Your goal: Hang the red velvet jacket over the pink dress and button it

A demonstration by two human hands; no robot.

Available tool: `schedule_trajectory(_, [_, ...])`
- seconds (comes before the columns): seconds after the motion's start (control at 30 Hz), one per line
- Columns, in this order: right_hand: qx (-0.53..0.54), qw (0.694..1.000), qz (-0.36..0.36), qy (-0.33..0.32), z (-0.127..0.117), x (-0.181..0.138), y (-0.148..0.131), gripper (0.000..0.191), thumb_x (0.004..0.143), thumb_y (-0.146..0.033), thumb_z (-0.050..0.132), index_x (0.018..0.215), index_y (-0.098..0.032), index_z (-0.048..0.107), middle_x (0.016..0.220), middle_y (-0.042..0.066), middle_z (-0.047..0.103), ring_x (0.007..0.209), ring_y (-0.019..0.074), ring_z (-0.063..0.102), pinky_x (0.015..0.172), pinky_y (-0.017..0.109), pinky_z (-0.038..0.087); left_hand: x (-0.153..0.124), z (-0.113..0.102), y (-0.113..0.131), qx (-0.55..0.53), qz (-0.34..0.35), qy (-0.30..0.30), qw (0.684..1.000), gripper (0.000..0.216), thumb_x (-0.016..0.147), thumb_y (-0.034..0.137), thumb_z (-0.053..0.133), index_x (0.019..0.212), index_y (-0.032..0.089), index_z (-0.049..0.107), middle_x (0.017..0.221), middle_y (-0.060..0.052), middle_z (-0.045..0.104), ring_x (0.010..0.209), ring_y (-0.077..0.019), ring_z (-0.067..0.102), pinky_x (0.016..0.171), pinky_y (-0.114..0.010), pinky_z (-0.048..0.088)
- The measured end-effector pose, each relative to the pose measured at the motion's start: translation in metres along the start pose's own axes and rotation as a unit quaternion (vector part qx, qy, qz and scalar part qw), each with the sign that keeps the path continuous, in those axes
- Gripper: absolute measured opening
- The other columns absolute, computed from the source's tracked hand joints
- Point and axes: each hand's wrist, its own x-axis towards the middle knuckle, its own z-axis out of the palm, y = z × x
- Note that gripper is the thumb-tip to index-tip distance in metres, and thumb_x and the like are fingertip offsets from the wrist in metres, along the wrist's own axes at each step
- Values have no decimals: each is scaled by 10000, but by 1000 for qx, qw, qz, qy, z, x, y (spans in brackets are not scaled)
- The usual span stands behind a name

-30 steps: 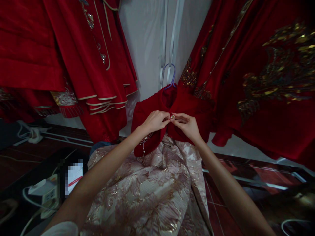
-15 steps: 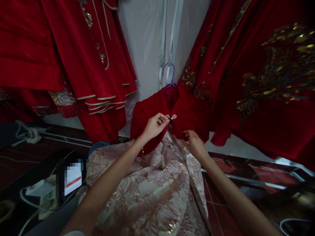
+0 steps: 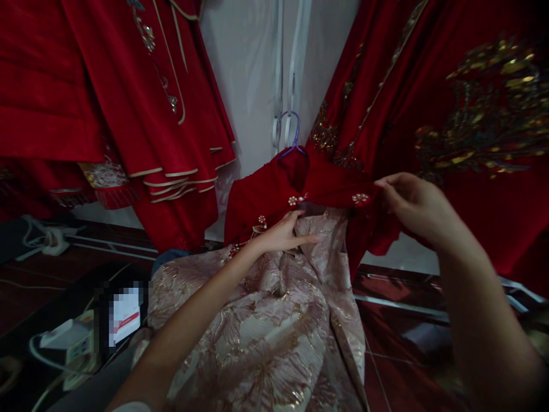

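A short red jacket (image 3: 253,191) with beaded flower clasps hangs on a purple hanger (image 3: 295,134), over a pale pink and gold brocade dress (image 3: 274,326). My right hand (image 3: 414,206) pinches the jacket's front edge and holds it out to the right, beside a beaded flower (image 3: 360,198). This lays bare the dress's upper part. My left hand (image 3: 283,232) lies against the top of the dress, below the neck clasp (image 3: 297,199). Its thumb and fingers are apart, with nothing between them. The lower dress spreads toward me.
Red garments with pale trim (image 3: 171,131) hang at the left. A red garment with gold sequin work (image 3: 497,114) hangs at the right. At lower left are a lit phone screen (image 3: 126,317), a power strip (image 3: 79,349) and cables. A metal rail (image 3: 403,307) runs low on the right.
My right hand has moved right and up, drawing the jacket front aside. My left hand has left the clasp and slid down onto the dress, its fingers spreading. More of the dress top shows.
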Motion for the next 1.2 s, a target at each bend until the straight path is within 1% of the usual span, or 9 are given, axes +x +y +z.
schedule_trajectory(0.17, [132,965,77,-214,15,-17,-37,307,737,-486,639,815,-195,578,567,-26,452,400,52,363,346,178,290,0,15,26,-214,18,-40,976,658,709,390,681,1266,189,394,1302,-142,486,1189,-239,498,999,-395,416])
schedule_trajectory(0.27, [183,946,108,-243,21,-24,-50,327,708,-505,656,710,-191,562,509,-24,435,365,48,310,312,182,237,-9,25,49,-252,20,-71,965,662,664,373,721,1228,194,425,1203,-129,559,1070,-231,574,897,-369,479])
schedule_trajectory(0.4, [183,944,116,-250,20,-18,-62,375,728,-535,628,634,-182,546,420,-37,369,321,34,246,285,176,165,-16,34,68,-86,59,-73,992,536,667,399,712,1126,186,535,1060,-105,623,965,-244,603,813,-361,484])
schedule_trajectory(0.63, [194,967,83,-145,25,-2,-55,286,780,-482,598,795,-196,594,563,2,540,422,80,457,337,177,347,-32,37,85,202,18,-97,974,411,808,525,492,684,167,652,547,-84,583,626,-235,619,631,-359,448])
schedule_trajectory(0.73, [199,961,88,-169,31,-8,-45,302,791,-486,587,812,-184,587,535,-24,507,376,47,385,314,157,289,-51,28,90,100,27,-211,972,327,808,472,521,698,203,671,579,-47,621,589,-178,609,593,-306,449])
schedule_trajectory(0.87, [154,956,56,-244,38,-19,-34,414,810,-557,519,804,-150,592,536,-25,500,351,23,323,302,154,236,-63,15,62,-140,-46,-422,894,429,639,470,713,997,241,650,794,5,692,677,-153,635,596,-251,493])
schedule_trajectory(0.9, [153,959,44,-234,39,-21,-31,415,813,-557,515,797,-150,591,547,-25,501,360,22,332,311,153,247,-63,14,49,-170,-75,-402,897,526,609,462,737,1064,225,622,817,-6,693,694,-160,637,609,-255,501])
schedule_trajectory(1.03, [173,960,27,-217,47,-24,-23,373,836,-522,503,769,-162,574,562,-36,487,381,22,347,339,151,275,-57,24,2,-303,-210,-71,927,691,680,444,694,1267,182,440,965,-87,664,760,-146,640,666,-262,514])
schedule_trajectory(1.2, [125,961,18,-248,76,-32,-5,347,833,-501,502,773,-166,571,593,-21,520,415,37,404,347,147,331,-51,30,-10,-451,-200,206,845,501,810,350,558,1266,223,397,1252,-118,542,986,-137,602,833,-291,494])
